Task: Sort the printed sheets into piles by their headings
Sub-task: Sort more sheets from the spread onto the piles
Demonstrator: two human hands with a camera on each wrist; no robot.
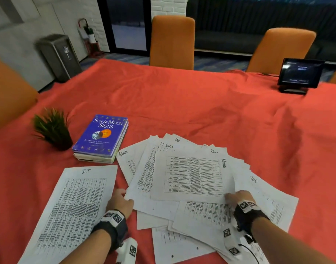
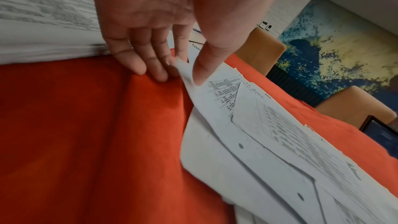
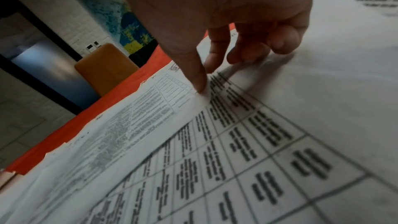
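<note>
A sheet headed "I.T" (image 1: 75, 206) lies alone at the front left of the red tablecloth (image 1: 182, 103). A fanned heap of printed sheets (image 1: 205, 216) covers the middle. My left hand (image 1: 123, 199) is at the heap's left edge. There its thumb and forefinger pinch the raised near corner of one sheet (image 2: 215, 94), while the left hand (image 2: 189, 69) has its other fingers on the cloth. My right hand (image 1: 233, 196) is at the near right corner of the top sheet (image 1: 191, 178), headed "Admin". In the right wrist view the right hand (image 3: 206, 77) pinches that corner.
A blue book (image 1: 102, 134) on a small stack and a potted plant (image 1: 52, 128) stand left of the heap. A tablet on a stand (image 1: 300, 73) is at the far right. Orange chairs (image 1: 172, 40) line the far edge. Bare cloth stretches behind the heap.
</note>
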